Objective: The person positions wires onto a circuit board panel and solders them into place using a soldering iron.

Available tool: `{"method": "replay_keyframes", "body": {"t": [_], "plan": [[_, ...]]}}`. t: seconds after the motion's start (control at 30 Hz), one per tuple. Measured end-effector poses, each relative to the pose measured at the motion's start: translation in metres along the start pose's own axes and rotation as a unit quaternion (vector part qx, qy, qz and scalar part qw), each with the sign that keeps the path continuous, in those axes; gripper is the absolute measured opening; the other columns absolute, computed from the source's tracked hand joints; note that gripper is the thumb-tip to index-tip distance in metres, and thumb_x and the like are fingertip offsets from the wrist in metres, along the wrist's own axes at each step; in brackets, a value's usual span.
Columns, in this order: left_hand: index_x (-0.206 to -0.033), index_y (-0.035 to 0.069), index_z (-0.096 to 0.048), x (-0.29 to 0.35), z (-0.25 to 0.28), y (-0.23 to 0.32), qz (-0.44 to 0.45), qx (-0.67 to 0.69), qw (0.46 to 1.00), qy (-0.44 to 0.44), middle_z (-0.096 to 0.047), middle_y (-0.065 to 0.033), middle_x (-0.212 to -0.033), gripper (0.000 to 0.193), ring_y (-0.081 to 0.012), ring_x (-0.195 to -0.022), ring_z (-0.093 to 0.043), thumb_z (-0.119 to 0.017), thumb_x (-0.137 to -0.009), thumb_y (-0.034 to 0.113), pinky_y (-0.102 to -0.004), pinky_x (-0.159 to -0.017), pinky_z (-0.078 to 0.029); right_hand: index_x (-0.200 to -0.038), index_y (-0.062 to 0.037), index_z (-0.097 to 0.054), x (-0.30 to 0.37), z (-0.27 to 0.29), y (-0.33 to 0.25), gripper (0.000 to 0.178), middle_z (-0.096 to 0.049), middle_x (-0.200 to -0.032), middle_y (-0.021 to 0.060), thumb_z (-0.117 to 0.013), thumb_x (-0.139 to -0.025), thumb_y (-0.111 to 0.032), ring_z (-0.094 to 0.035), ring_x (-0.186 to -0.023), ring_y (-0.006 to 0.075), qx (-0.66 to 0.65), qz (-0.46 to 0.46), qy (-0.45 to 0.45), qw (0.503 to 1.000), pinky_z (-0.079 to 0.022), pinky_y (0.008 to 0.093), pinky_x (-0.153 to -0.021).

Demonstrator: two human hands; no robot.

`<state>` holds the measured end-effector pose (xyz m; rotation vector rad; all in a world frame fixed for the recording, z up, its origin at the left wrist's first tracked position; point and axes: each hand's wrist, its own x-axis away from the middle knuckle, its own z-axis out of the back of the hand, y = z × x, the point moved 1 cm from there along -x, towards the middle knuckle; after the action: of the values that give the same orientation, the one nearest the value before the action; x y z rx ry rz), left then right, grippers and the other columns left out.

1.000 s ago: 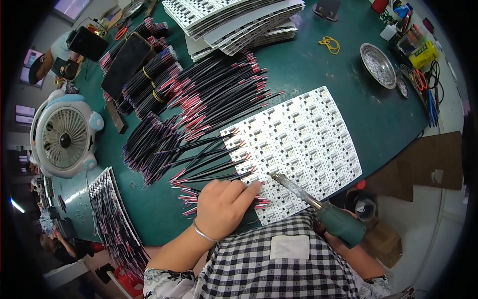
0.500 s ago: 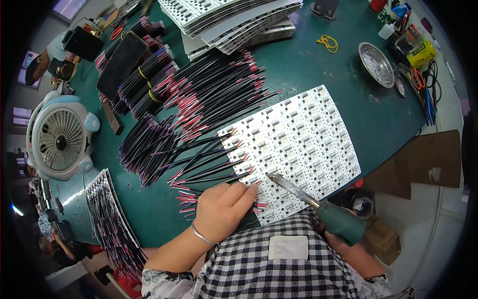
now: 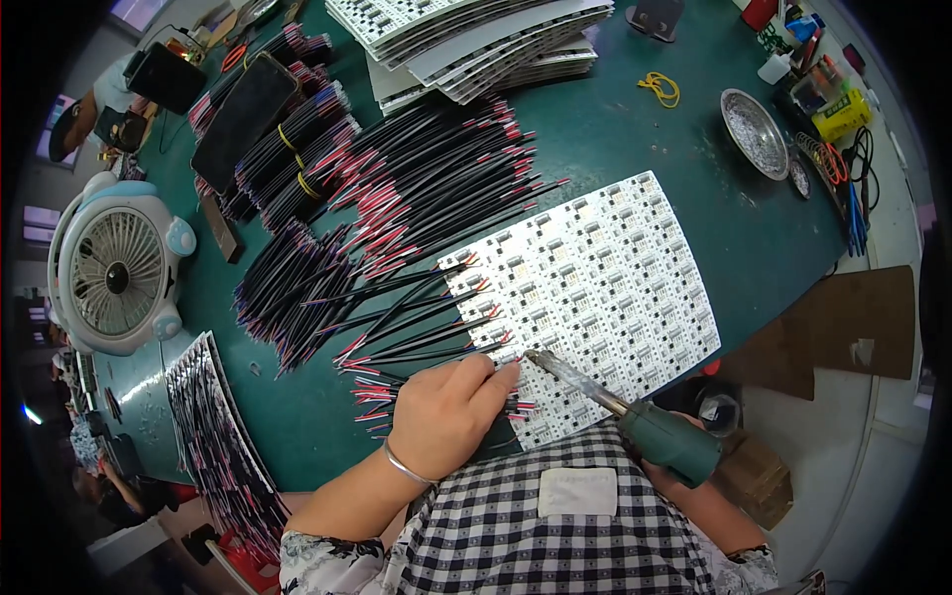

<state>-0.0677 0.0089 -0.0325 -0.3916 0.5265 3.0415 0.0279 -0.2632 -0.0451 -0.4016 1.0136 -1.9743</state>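
A white circuit board panel (image 3: 615, 268) lies on the green table in front of me, covered in rows of small components. Several short black cables (image 3: 416, 319) with red and white ends run onto its left edge. My left hand (image 3: 446, 412) pinches the end of a cable against that edge; more cable ends poke out beneath the palm. My right hand (image 3: 676, 474), partly hidden, grips the green handle of a soldering iron (image 3: 595, 392). The iron's tip meets the board close to my left fingertips.
Bundles of black cables (image 3: 436, 159) lie beyond the panel, with stacked panels (image 3: 476, 45) behind. A metal dish (image 3: 756, 134) and yellow bands (image 3: 658, 89) sit at far right. A fan (image 3: 117, 273) stands left, above a wired panel (image 3: 223, 436). Another person (image 3: 109, 94) is at far left.
The soldering iron's tip has shifted slightly left, closer to my left fingertips. My left hand stays almost in place at the board's edge.
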Motion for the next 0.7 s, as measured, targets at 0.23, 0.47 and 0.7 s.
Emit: {"method": "replay_keyframes", "body": {"t": [0.23, 0.47, 0.7], "plan": [[-0.099, 0.01, -0.066, -0.0006, -0.0002, -0.0011, -0.002, 0.001, 1.0, 0.004, -0.053, -0.0014, -0.078, 0.024, -0.0154, -0.062, -0.057, -0.062, -0.075, 0.012, -0.0278, -0.049, -0.045, -0.105, -0.0054, -0.064, -0.0018, 0.0005, -0.0012, 0.029, -0.066, -0.097, 0.0109, -0.065, -0.078, -0.017, -0.066, -0.088, 0.0261, 0.016, -0.018, -0.021, 0.999, -0.052, 0.0319, -0.077], [-0.101, 0.01, -0.066, 0.0008, -0.0003, -0.0018, 0.0, -0.002, 1.0, -0.009, -0.054, -0.0018, -0.08, 0.027, -0.0157, -0.064, -0.057, -0.061, -0.075, 0.012, -0.0281, -0.049, -0.045, -0.104, -0.01, -0.066, -0.0018, -0.0008, -0.003, 0.028, -0.066, -0.099, 0.0073, -0.066, -0.078, -0.02, -0.065, -0.088, 0.0263, 0.036, -0.014, -0.016, 0.999, -0.052, 0.0333, -0.075], [-0.102, 0.01, -0.065, -0.0006, 0.0012, -0.0014, 0.003, 0.002, 1.0, -0.017, -0.054, -0.0018, -0.081, 0.028, -0.0157, -0.065, -0.058, -0.061, -0.074, 0.011, -0.0279, -0.05, -0.045, -0.102, -0.0121, -0.067, -0.0083, 0.0019, -0.0084, 0.024, -0.067, -0.101, 0.0063, -0.063, -0.08, -0.019, -0.065, -0.088, 0.0263, 0.024, 0.015, -0.005, 1.0, -0.052, 0.0341, -0.075]]}}
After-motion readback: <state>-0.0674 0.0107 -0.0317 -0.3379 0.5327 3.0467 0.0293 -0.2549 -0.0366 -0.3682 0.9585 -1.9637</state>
